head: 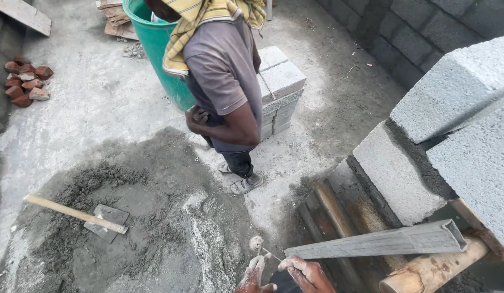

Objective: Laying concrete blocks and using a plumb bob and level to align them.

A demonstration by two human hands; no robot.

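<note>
My two hands sit at the bottom edge, both dusted with cement. My right hand (307, 273) pinches a thin string (271, 253) that runs up and left to a small pale wound ball (256, 242). My left hand (255, 275) reaches up just under that ball, fingers close together; its grip is cut off by the frame edge. A grey rectangular metal tube (382, 242) lies just right of my hands, resting on a wooden pole (434, 267).
Another person (225, 81) stands ahead beside a green barrel (154, 43) and stacked concrete blocks (282, 87). A block wall (453, 135) rises at right. Left lies a grey mortar pile (154, 228) with a wooden-handled hoe (78, 215). Red brick pieces (27, 81) lie far left.
</note>
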